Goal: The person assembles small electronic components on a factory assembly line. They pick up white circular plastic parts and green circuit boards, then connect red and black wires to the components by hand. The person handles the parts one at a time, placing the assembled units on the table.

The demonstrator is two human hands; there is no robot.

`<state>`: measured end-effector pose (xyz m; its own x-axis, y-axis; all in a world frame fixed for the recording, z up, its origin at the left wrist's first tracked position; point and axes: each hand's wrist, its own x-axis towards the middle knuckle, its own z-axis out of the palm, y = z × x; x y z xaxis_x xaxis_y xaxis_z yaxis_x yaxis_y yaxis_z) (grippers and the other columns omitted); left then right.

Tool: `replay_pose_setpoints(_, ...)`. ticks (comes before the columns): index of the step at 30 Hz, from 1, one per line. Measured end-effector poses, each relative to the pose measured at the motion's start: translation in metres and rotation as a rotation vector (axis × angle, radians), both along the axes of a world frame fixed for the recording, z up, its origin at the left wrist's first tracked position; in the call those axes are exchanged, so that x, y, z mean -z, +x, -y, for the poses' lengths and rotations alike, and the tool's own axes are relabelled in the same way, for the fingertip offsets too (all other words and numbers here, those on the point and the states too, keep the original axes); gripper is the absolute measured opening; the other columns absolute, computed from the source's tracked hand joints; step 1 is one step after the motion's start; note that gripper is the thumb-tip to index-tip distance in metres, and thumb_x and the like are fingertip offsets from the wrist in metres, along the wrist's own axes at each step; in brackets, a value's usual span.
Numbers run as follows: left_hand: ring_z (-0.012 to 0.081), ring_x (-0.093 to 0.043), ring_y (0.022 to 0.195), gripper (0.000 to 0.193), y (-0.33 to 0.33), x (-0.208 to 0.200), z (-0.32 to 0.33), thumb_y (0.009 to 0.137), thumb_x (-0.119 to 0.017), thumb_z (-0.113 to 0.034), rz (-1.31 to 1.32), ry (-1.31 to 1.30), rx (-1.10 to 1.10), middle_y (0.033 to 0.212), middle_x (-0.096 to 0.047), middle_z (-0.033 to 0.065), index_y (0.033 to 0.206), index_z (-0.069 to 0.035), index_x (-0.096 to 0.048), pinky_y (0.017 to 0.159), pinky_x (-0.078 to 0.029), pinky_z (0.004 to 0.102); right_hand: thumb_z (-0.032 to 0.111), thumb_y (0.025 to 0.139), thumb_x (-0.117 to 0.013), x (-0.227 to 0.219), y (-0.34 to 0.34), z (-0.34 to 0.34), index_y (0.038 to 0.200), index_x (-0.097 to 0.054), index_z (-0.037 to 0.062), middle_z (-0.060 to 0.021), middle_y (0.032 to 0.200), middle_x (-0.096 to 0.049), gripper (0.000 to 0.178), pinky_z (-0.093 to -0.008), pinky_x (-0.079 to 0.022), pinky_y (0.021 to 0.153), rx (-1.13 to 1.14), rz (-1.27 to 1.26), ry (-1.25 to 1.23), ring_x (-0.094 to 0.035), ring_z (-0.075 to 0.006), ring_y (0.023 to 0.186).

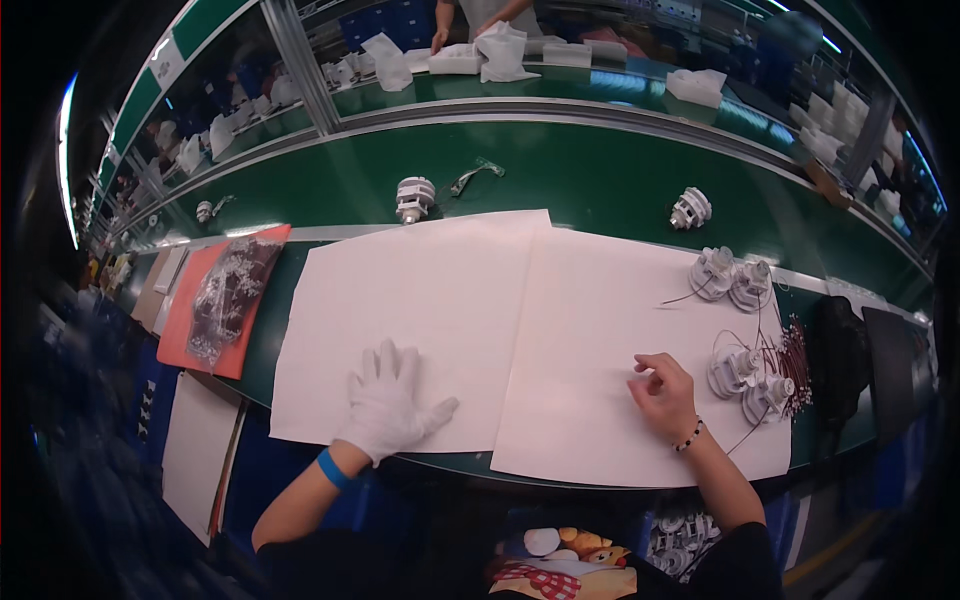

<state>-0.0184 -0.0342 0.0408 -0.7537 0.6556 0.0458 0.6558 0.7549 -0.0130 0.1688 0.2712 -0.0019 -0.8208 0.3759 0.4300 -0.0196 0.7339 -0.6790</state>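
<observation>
My left hand [385, 405], in a white glove, lies palm down with fingers spread on the left white sheet [420, 290]. Over the right white sheet [580, 300], my bare right hand [664, 400] has loosely curled fingers; a gap shows between thumb and forefinger, and nothing is visible in them. To its right, white round parts with thin wires, apparently small motor units, stand in two pairs: an upper pair [712, 274] and a lower pair [738, 370]. A bundle of dark red wires [795, 365] lies beside them.
More white units stand on the green bench behind the sheets, one at centre [414, 199], one at right [690, 208]. At left, a clear bag of small parts [232, 290] rests on an orange folder [185, 320]. A metal-framed rail [590, 110] runs behind; another person's hands work beyond it.
</observation>
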Motion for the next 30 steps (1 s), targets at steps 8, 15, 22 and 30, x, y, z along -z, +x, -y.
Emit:
replay_pose_setpoints(8, 0.0456, -0.031, 0.122, 0.073, 0.089, 0.032, 0.059, 0.078, -0.06, -0.043, -0.076, 0.559, 0.064, 0.13, -0.032, 0.0319, 0.126, 0.006, -0.035, 0.102, -0.024, 0.0482, 0.019, 0.062, -0.076, -0.041, 0.024, 0.106, 0.11, -0.05, -0.0001, -0.018, 0.115, -0.051, 0.058, -0.0401, -0.043, 0.086, -0.544, 0.046, 0.287, -0.052, -0.0351, 0.102)
replay_pose_setpoints(15, 0.032, -0.06, 0.073, 0.055, -0.02, 0.006, 0.16, 0.075, -0.058, -0.045, 0.149, 0.629, -1.03, 0.091, -0.057, 0.0244, 0.093, 0.007, -0.056, 0.066, -0.049, 0.0391, 0.026, 0.058, -0.077, -0.003, -0.027, 0.153, 0.129, -0.032, 0.0012, -0.0194, 0.138, -0.026, 0.087, -0.0542, -0.02, 0.102, -0.598, 0.275, 0.659, -0.024, -0.0394, 0.127)
replay_pose_setpoints(22, 0.0129, -0.049, 0.041, 0.035, 0.006, 0.001, 0.21, 0.081, -0.058, -0.034, 0.509, 0.96, -0.727, 0.054, -0.051, 0.005, 0.072, 0.0, -0.057, 0.039, -0.04, 0.0285, 0.033, 0.054, -0.08, 0.013, -0.036, 0.132, 0.136, -0.017, 0.0008, -0.0248, 0.142, -0.015, 0.109, -0.0514, -0.016, 0.105, -0.578, 0.079, 0.498, -0.013, -0.045, 0.13)
replay_pose_setpoints(30, -0.0007, -0.035, 0.042, 0.021, 0.135, -0.007, 0.517, 0.084, -0.05, -0.019, 0.071, 1.634, -1.118, 0.063, -0.05, -0.0037, 0.093, -0.002, -0.059, 0.035, -0.024, 0.0143, 0.043, 0.057, -0.077, 0.008, -0.022, 0.12, 0.137, -0.016, 0.0018, -0.025, 0.141, -0.018, 0.109, -0.0528, -0.016, 0.104, -0.528, 0.115, 0.542, -0.013, -0.0458, 0.13)
